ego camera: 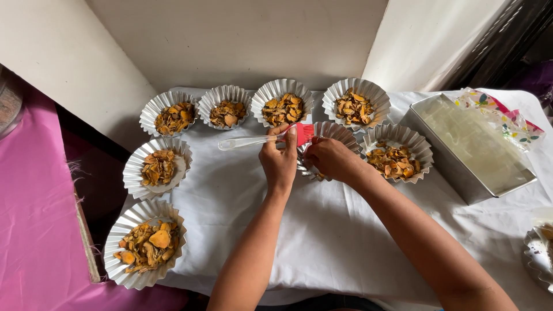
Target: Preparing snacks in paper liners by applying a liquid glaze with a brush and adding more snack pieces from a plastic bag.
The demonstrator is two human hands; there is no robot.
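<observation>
My left hand (279, 161) grips a pastry brush (253, 140) with a clear handle and red bristles, held level over the white cloth. Its bristles reach a fluted metal tart mould (337, 132) at the middle. My right hand (331, 158) rests on that mould and covers most of its inside. Several more fluted moulds filled with dried orange-brown pieces ring the hands, such as one (282, 109) just beyond the brush and one (397, 158) right of my right hand.
A rectangular metal loaf tin (469, 152) sits at the right with a patterned plastic wrapper (507, 121) behind it. A white cloth (322, 230) covers the table. Pink fabric (34, 219) lies at the left. Another mould (538, 256) peeks in at the right edge.
</observation>
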